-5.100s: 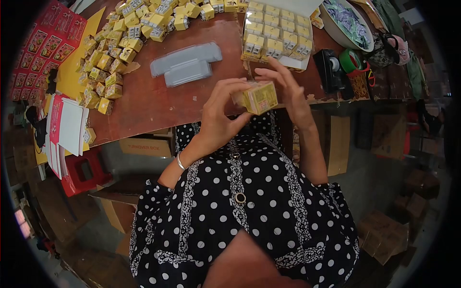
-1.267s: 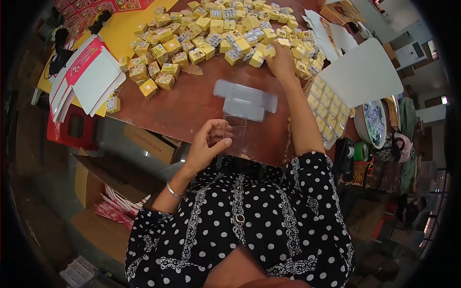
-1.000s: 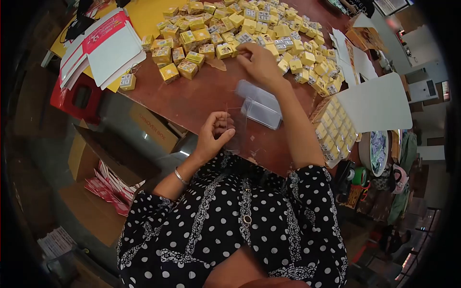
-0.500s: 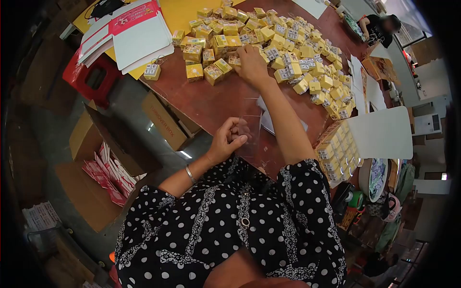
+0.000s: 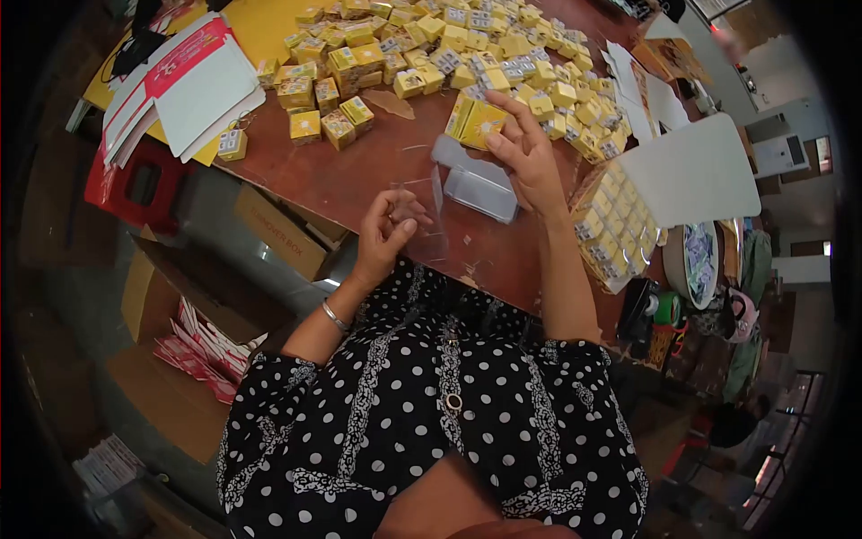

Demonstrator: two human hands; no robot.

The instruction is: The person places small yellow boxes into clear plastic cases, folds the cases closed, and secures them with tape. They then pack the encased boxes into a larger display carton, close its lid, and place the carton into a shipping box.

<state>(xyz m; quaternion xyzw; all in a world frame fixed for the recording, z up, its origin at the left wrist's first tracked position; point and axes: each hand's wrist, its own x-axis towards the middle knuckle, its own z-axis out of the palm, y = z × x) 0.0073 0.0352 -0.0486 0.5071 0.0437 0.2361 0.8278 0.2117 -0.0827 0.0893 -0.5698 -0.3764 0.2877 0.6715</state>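
My right hand (image 5: 530,157) is closed on yellow printed boxes (image 5: 476,122), gripped between thumb and fingers above the table. They look like two small boxes side by side. My left hand (image 5: 392,229) has its fingers curled around a thin clear plastic sleeve (image 5: 433,235), whose edges show faintly to the right of the fingers. Between the hands, clear plastic pieces (image 5: 480,190) lie on the red-brown table (image 5: 310,184). A few wrapped yellow boxes (image 5: 339,129) stand near the table's left side, in front of a large pile of small yellow boxes (image 5: 512,45).
On the right, a box of packed yellow cubes (image 5: 620,216) has its white lid raised. Flat white and red cartons (image 5: 202,99) lie at the left, above a red stool (image 5: 135,189). An open cardboard box (image 5: 171,377) with red-and-white cartons stands on the floor.
My right hand has come back from the pile toward me and to the right, lifting yellow boxes off the table. The left hand stays low with the plastic. The view has shifted.
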